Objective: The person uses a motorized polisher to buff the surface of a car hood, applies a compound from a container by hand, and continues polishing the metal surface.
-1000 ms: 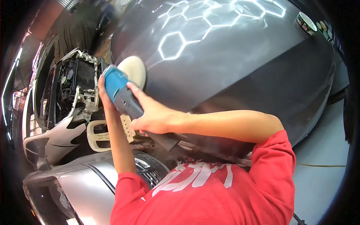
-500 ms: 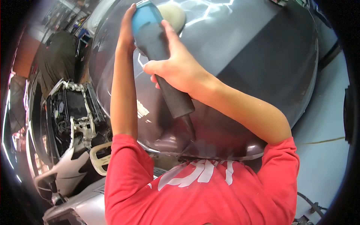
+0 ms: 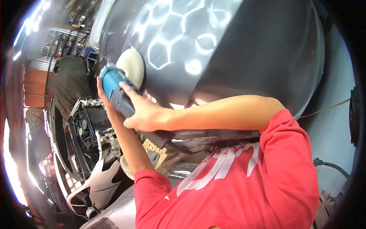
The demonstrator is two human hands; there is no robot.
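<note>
A blue and black polisher (image 3: 112,82) is held in both my hands at the left side of a dark grey, glossy car panel (image 3: 164,72). Its round cream pad (image 3: 127,65) is tilted against the panel's left part; how firmly they touch cannot be told. My left hand (image 3: 103,93) grips the far left side of the polisher's head, its fingers partly hidden. Over the black body wraps my right hand (image 3: 146,114), one finger stretched toward the blue part. The tool's rear end and cord lie near my shirt.
To the left stands a car with an exposed engine bay (image 3: 89,126) and a pale fender (image 3: 101,183). A cream plastic stool (image 3: 162,152) is below the panel's near edge. Beyond are a dark cover (image 3: 70,80) and cluttered shelves. A cable (image 3: 331,165) runs at the right.
Both my hands have brought the polisher left and nearer to me. The view has shifted too, showing more of the panel's bright hexagonal reflections and the stool.
</note>
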